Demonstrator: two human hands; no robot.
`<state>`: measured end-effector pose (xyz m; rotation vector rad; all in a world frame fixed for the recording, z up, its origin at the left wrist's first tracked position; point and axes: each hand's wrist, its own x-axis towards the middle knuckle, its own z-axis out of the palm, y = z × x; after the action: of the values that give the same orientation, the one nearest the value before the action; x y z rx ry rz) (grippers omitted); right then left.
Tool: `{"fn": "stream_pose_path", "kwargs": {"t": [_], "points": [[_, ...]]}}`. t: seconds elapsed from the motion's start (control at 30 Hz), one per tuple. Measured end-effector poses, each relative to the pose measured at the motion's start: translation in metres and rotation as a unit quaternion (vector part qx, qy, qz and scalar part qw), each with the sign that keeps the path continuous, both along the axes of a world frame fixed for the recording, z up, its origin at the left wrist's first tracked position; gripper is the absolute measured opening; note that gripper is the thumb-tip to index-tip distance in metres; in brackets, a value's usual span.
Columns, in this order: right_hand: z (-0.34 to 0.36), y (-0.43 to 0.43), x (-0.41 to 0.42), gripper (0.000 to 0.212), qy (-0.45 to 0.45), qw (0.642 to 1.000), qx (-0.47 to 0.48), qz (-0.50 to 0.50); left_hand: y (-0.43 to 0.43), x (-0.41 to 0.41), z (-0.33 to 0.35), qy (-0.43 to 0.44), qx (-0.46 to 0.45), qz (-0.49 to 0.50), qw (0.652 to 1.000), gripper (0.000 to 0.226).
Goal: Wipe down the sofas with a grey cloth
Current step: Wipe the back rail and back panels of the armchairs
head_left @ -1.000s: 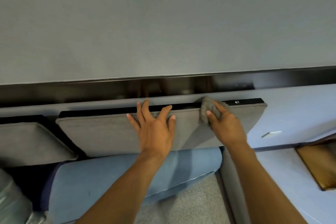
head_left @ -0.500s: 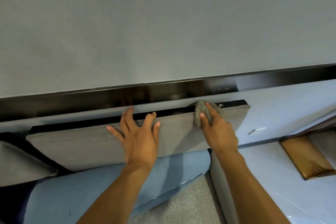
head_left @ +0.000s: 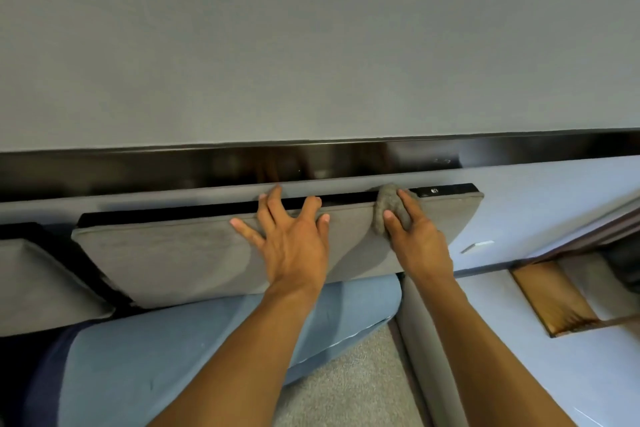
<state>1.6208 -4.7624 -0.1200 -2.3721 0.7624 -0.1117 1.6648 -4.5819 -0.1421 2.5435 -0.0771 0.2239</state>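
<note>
While the left hand [head_left: 294, 243] lay flat on the wide grey fabric sofa cushion [head_left: 166, 253], the right hand [head_left: 417, 243] held the crumpled grey cloth [head_left: 385, 206] at that cushion's top edge.
The left hand's fingers were straight and spread wide across the cushion's face, their tips reaching its upper seam beside the glossy black strip [head_left: 138, 170] under the plain grey wall [head_left: 311, 45]. The right hand's fingers curled over the bunched cloth, pressing it on the seam at about two o'clock from the left hand, near the cushion's right corner. A second grey cushion [head_left: 34, 284] sat at nine o'clock, apart from the first. A leg in blue denim [head_left: 190, 347] lay at six o'clock below the cushion, and a brown wooden panel [head_left: 550, 302] showed at four o'clock from the right hand.
</note>
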Motion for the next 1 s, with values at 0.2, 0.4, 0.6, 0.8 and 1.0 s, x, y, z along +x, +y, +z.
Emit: {"fn": "stream_pose_path", "kwargs": {"t": [0.2, 0.4, 0.6, 0.8, 1.0], "points": [[0.0, 0.039, 0.011, 0.056, -0.016, 0.995, -0.02, 0.099, -0.001, 0.0, 0.001, -0.014, 0.013, 0.001, 1.0, 0.022], [0.015, -0.037, -0.001, 0.062, 0.051, 0.996, -0.068, 0.015, -0.001, 0.001, 0.002, 0.0, 0.031, 0.005, 0.999, 0.023], [0.001, -0.011, 0.012, 0.057, 0.018, 0.996, -0.043, 0.08, -0.005, -0.001, -0.001, -0.016, 0.068, 0.03, 0.997, 0.03], [0.012, -0.07, -0.002, 0.06, 0.061, 0.989, -0.063, 0.117, -0.012, -0.005, 0.007, -0.002, 0.072, 0.06, 0.996, 0.028], [0.015, -0.08, 0.003, 0.057, 0.062, 0.994, -0.042, 0.08, -0.051, -0.016, 0.004, -0.031, 0.035, 0.093, 0.995, 0.04]]}}
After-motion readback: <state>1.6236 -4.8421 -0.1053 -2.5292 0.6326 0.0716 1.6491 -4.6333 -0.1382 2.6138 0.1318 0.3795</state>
